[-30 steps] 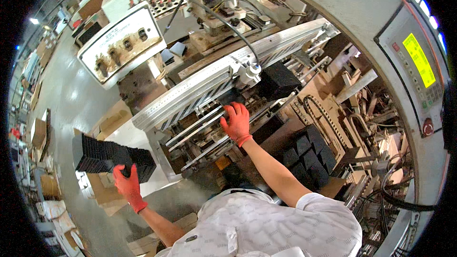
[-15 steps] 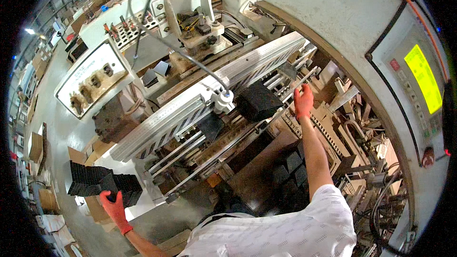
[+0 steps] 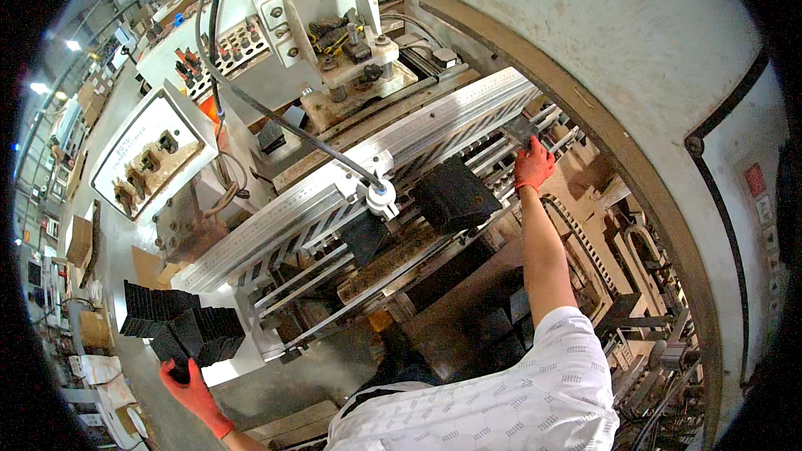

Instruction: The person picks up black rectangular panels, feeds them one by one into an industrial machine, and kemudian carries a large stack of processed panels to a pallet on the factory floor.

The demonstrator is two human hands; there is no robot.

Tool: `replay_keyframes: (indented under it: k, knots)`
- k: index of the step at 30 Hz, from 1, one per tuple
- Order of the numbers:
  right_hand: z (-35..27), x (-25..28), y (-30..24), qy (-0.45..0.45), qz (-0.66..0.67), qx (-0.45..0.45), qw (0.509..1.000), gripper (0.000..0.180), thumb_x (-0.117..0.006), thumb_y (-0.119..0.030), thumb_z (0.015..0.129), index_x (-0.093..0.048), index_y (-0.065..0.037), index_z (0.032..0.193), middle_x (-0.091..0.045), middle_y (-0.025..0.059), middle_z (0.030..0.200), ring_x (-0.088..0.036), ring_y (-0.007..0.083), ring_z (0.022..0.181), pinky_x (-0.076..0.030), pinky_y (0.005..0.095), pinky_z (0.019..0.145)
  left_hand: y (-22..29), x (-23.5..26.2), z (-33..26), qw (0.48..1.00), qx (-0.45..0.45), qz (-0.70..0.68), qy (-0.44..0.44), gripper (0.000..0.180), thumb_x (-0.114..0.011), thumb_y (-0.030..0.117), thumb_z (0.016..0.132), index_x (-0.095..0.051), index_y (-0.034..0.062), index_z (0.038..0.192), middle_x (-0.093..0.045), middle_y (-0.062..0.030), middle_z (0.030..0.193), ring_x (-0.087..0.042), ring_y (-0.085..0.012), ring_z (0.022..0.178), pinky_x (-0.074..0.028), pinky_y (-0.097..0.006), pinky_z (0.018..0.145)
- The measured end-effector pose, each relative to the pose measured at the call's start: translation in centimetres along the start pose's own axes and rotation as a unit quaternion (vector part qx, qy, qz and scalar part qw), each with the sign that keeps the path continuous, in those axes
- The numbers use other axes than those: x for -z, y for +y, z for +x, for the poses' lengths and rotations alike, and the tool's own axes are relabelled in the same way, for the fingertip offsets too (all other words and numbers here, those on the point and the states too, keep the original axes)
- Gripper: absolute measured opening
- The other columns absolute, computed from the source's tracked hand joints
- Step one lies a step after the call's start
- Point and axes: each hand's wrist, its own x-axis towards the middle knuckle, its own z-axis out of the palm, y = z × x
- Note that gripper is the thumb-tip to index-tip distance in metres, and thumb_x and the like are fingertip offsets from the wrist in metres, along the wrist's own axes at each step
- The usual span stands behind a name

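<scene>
Curving into a C, your left hand (image 3: 190,389) meets the near end of the black stack (image 3: 207,330); farther off — on a nearly straight arm (image 3: 547,259) — your right hand (image 3: 535,167) reaches a dark plate (image 3: 519,129) beside the white beam (image 3: 451,121). Whether either grip is clenched, I cannot tell.

"Is it bright there?"

"Mostly! Lamps (image 3: 73,45) glow at the upper left, and the white shirt (image 3: 476,392) shines at the bottom."

"Any shadows?"

"Yes, deep ones low in the middle. The black stack (image 3: 209,334) at lower left is dark, but its edges show."

"And the rim?"

"Corners are black, and the grey machine wall (image 3: 618,25) looks bent."
</scene>
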Motion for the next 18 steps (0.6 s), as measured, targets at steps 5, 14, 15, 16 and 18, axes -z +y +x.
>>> replay_keyframes:
  k: [5,14,15,16,18]
  knots:
    - [0.8,-1.5,1.8,0.049,-0.015,0.001,0.999,0.048,-0.075,-0.032,0.094,-0.068,-0.028,0.141,-0.072,0.0027,0.136,-0.051,0.0364,0.139,-0.028,0.0574,0.121,1.9,-1.3,-0.9,1.000,0.010,-0.001,-0.002,0.046,-0.081,0.003,0.091,-0.058,-0.0031,0.131,-0.060,-0.0087,0.127,-0.055,-0.0232,0.122,-0.040,-0.036,0.115]
    - [-1.2,0.4,-1.5,-0.016,-0.008,0.043,0.999,0.046,-0.076,-0.036,0.093,-0.072,-0.026,0.138,-0.076,0.0047,0.126,-0.056,0.0319,0.134,-0.029,0.0582,0.119,2.3,-1.4,-2.0,1.000,0.003,-0.029,-0.010,0.045,-0.082,0.004,0.090,-0.060,-0.0004,0.129,-0.060,-0.0098,0.129,-0.054,-0.0249,0.124,-0.040,-0.037,0.115]
    - [-1.0,0.4,-0.8,-0.018,-0.006,0.046,0.999,0.046,-0.076,-0.037,0.093,-0.072,-0.026,0.138,-0.076,0.0054,0.125,-0.057,0.0314,0.132,-0.030,0.0576,0.118,2.7,-2.0,-1.9,0.999,0.000,-0.033,-0.013,0.045,-0.081,0.004,0.090,-0.060,0.0000,0.129,-0.059,-0.0097,0.129,-0.054,-0.0247,0.123,-0.040,-0.037,0.115]
    - [-0.9,0.5,-0.5,-0.020,-0.003,0.049,0.999,0.046,-0.076,-0.037,0.093,-0.072,-0.025,0.137,-0.077,0.0062,0.124,-0.059,0.0309,0.131,-0.031,0.0570,0.117,3.1,-2.4,-1.9,0.999,-0.001,-0.037,-0.014,0.044,-0.081,0.004,0.090,-0.060,0.0004,0.128,-0.059,-0.0096,0.130,-0.054,-0.0246,0.123,-0.041,-0.037,0.114]
    - [-0.5,-0.5,0.9,0.045,0.019,0.092,0.995,0.046,-0.075,-0.037,0.093,-0.072,-0.024,0.137,-0.076,0.0070,0.124,-0.058,0.0310,0.131,-0.032,0.0564,0.116,3.8,-3.0,-1.9,0.999,0.008,-0.048,-0.022,0.044,-0.081,0.003,0.090,-0.060,0.0012,0.129,-0.059,-0.0097,0.130,-0.055,-0.0236,0.122,-0.042,-0.036,0.113]
